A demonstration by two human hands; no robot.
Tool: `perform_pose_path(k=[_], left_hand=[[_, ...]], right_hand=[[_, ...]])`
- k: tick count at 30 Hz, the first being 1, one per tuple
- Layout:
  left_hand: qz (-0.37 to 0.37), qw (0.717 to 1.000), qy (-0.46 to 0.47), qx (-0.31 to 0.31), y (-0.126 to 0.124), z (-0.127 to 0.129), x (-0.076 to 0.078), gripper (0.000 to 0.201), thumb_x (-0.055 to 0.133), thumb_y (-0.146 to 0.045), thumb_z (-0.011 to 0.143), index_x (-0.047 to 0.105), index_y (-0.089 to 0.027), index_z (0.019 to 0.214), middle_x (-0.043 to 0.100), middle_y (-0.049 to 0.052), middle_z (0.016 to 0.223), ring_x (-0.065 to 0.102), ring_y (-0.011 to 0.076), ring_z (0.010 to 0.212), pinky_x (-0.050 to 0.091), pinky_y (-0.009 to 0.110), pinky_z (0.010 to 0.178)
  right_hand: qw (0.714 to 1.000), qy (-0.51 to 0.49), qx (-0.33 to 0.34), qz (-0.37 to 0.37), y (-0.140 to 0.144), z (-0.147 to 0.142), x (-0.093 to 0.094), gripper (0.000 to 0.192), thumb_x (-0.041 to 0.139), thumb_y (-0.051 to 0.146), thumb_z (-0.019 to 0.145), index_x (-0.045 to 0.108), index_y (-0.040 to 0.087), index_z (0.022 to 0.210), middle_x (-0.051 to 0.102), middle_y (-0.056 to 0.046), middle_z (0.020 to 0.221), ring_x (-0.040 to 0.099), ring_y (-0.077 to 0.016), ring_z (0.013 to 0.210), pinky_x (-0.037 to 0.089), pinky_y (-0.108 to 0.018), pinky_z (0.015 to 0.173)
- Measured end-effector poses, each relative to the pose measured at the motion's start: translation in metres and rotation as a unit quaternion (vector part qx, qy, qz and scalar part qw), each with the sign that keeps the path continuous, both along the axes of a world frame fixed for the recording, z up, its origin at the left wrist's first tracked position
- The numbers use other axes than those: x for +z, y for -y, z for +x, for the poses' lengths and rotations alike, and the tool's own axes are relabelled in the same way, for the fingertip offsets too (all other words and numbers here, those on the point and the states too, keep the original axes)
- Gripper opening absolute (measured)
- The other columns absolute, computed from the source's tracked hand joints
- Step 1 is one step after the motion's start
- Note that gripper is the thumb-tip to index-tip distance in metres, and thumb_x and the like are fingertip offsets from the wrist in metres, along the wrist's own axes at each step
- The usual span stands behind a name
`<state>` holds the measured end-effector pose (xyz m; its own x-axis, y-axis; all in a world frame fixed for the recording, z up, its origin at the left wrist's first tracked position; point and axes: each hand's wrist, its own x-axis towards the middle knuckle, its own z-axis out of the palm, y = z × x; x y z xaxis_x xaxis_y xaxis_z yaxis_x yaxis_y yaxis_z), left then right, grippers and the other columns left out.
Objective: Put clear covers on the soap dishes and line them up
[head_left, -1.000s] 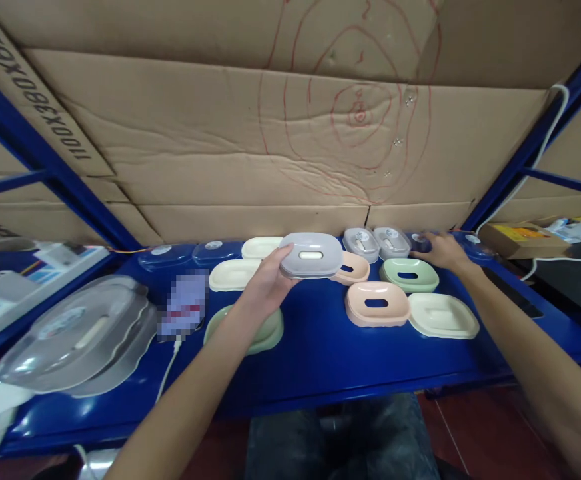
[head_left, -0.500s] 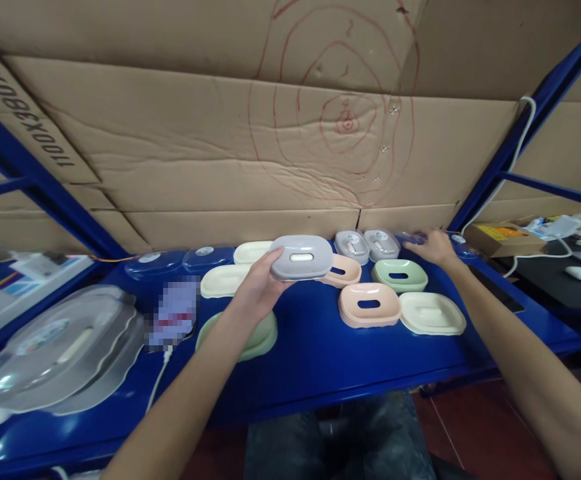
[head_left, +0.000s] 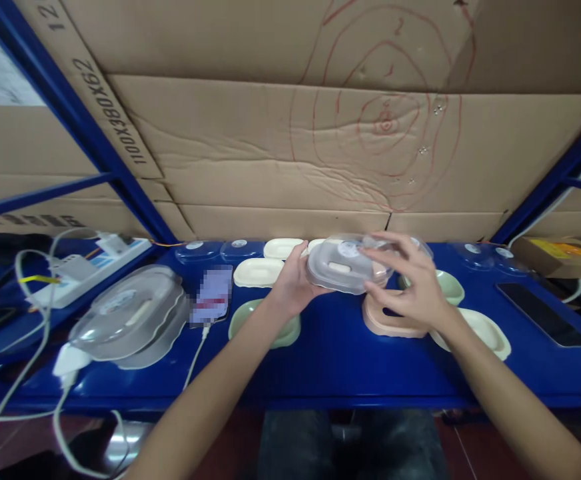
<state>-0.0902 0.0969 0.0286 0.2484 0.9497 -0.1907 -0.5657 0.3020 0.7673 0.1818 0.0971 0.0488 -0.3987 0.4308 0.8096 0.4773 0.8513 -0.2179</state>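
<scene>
My left hand point(head_left: 293, 287) grips the left end of a grey soap box point(head_left: 339, 270) held above the blue shelf point(head_left: 330, 363). My right hand point(head_left: 410, 283) holds a clear lid point(head_left: 350, 252) pressed on top of that grey box. Under the hands lie a pink tray point(head_left: 388, 323), a pale green tray point(head_left: 265, 327) and a cream tray point(head_left: 480, 330). More cream trays point(head_left: 258, 272) sit behind my left hand.
A stack of clear lids point(head_left: 130, 320) lies at the left, beside a phone point(head_left: 213, 303) with a white cable. Clear lids point(head_left: 210, 249) line the back against the cardboard wall. A power strip point(head_left: 85, 267) sits far left; a dark phone point(head_left: 540, 313) at right.
My right hand has come back from the far right with a clear lid and set it onto the grey box in my left hand. The view shifted left.
</scene>
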Motion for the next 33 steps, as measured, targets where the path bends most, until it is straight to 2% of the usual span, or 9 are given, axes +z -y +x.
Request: perform_pose_path(k=[2, 4, 9, 13, 18, 24, 33], left_hand=[[0.005, 1.0, 0.008, -0.015, -0.001, -0.001, -0.002, 0.056, 0.054, -0.061, 0.107, 0.08, -0.016, 0.129, 0.085, 0.018, 0.119, 0.079, 0.0383, 0.115, 0.065, 0.049, 0.094], [0.013, 1.0, 0.003, -0.022, 0.0, -0.001, -0.003, 0.056, 0.056, -0.062, 0.107, 0.08, -0.017, 0.128, 0.085, 0.017, 0.119, 0.079, 0.0385, 0.117, 0.065, 0.048, 0.092], [0.03, 0.999, -0.02, -0.014, 0.005, 0.006, -0.005, 0.05, 0.066, -0.061, 0.102, 0.082, -0.019, 0.125, 0.084, 0.016, 0.126, 0.076, 0.0387, 0.123, 0.066, 0.045, 0.089], [0.046, 0.999, -0.028, -0.002, 0.008, 0.009, -0.006, 0.042, 0.07, -0.055, 0.102, 0.082, -0.022, 0.125, 0.083, 0.012, 0.13, 0.075, 0.0365, 0.123, 0.066, 0.042, 0.084], [0.041, 0.999, -0.01, -0.021, 0.006, 0.008, -0.004, 0.049, 0.067, -0.059, 0.104, 0.081, -0.021, 0.13, 0.083, 0.013, 0.131, 0.076, 0.0358, 0.121, 0.066, 0.04, 0.082], [0.055, 0.998, -0.013, -0.021, 0.007, 0.006, -0.004, 0.049, 0.07, -0.059, 0.102, 0.08, -0.019, 0.13, 0.081, 0.014, 0.133, 0.078, 0.0342, 0.116, 0.067, 0.039, 0.082], [0.046, 0.998, -0.043, 0.003, 0.012, 0.008, 0.0, 0.038, 0.076, -0.045, 0.099, 0.081, -0.02, 0.128, 0.08, 0.014, 0.138, 0.075, 0.0345, 0.125, 0.067, 0.037, 0.08]], right_hand=[[0.999, 0.029, 0.038, -0.008, 0.005, -0.021, -0.009, 0.054, 0.081, 0.036, 0.098, 0.072, 0.039, 0.151, 0.063, -0.01, 0.16, 0.065, -0.0384, 0.144, 0.057, -0.064, 0.118], [0.997, 0.041, 0.058, -0.013, 0.003, -0.03, -0.02, 0.058, 0.08, 0.033, 0.1, 0.067, 0.04, 0.156, 0.061, -0.01, 0.162, 0.064, -0.0371, 0.146, 0.056, -0.065, 0.12], [0.996, 0.044, 0.076, -0.004, -0.003, -0.029, -0.035, 0.066, 0.081, 0.028, 0.097, 0.063, 0.04, 0.159, 0.061, -0.012, 0.161, 0.064, -0.0377, 0.145, 0.056, -0.066, 0.119], [0.997, -0.003, 0.075, -0.01, 0.001, -0.028, -0.037, 0.067, 0.083, 0.026, 0.095, 0.066, 0.041, 0.157, 0.064, -0.011, 0.159, 0.067, -0.0381, 0.142, 0.06, -0.064, 0.115], [0.996, -0.043, 0.071, 0.005, 0.004, -0.03, -0.037, 0.068, 0.084, 0.022, 0.094, 0.068, 0.04, 0.158, 0.065, -0.012, 0.156, 0.067, -0.0381, 0.142, 0.061, -0.064, 0.115], [0.995, -0.039, 0.092, 0.02, 0.0, -0.03, -0.041, 0.071, 0.084, 0.019, 0.094, 0.066, 0.039, 0.16, 0.065, -0.013, 0.157, 0.068, -0.0369, 0.142, 0.062, -0.062, 0.115], [0.995, -0.04, 0.093, 0.013, -0.003, -0.03, -0.046, 0.073, 0.085, 0.02, 0.094, 0.065, 0.042, 0.161, 0.065, -0.01, 0.157, 0.069, -0.0367, 0.142, 0.062, -0.061, 0.115]])
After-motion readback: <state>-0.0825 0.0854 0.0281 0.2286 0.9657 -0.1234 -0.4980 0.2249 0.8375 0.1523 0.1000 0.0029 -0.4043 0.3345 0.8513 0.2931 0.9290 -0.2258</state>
